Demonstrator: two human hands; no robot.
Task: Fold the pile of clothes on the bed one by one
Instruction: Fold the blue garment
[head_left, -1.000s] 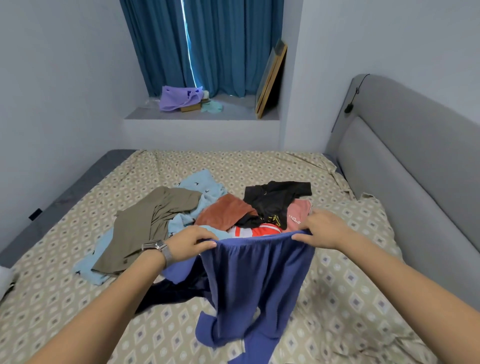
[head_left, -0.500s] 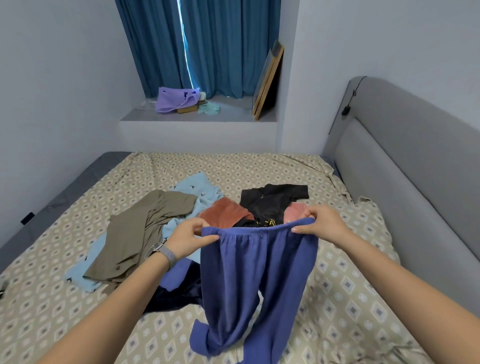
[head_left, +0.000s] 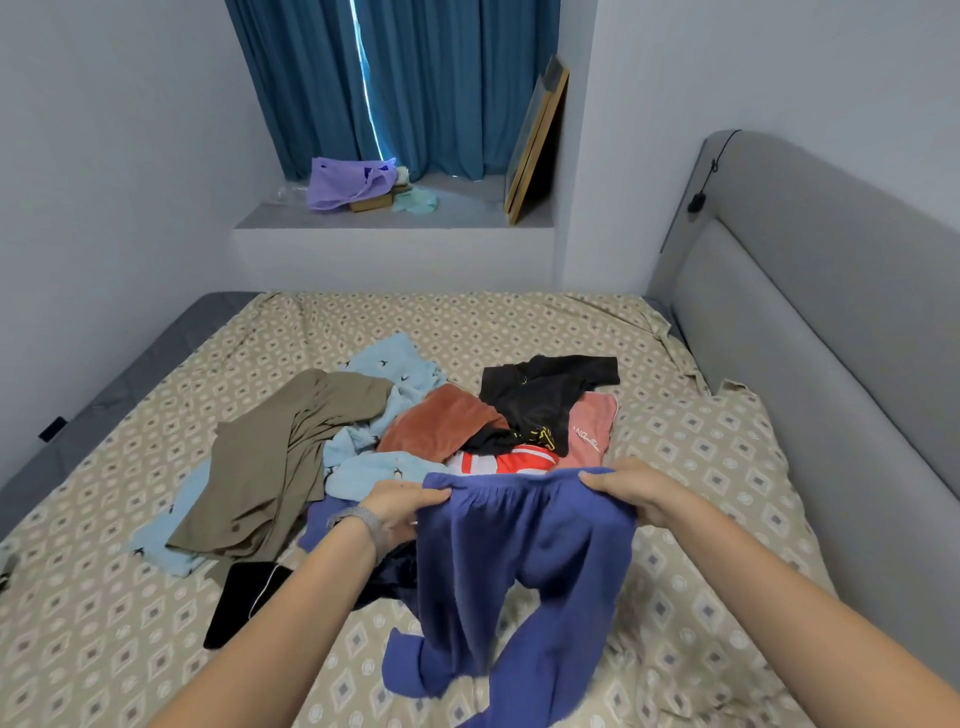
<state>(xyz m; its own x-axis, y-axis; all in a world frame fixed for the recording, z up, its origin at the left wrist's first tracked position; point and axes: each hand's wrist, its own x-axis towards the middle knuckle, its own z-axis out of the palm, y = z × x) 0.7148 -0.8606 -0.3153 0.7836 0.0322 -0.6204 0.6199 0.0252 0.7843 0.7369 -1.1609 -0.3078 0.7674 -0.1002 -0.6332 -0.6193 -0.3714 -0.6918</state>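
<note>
The bed (head_left: 701, 467) is covered by a patterned sheet, and the unfolded pile of clothes (head_left: 415, 431) is spread across its middle. Blue trousers (head_left: 524, 561) are held up by the waistband at the near edge of the pile, the legs trailing onto the sheet. The waistband is pinched at its left end by the left hand (head_left: 397, 512) and at its right end by the right hand (head_left: 631, 491), fingers curled over it. Straightening appears under way; laying flat with legs aligned is called for next.

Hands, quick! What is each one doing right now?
Left hand: grips one end of the blue trousers' waistband.
Right hand: grips the other end of the waistband.
</note>
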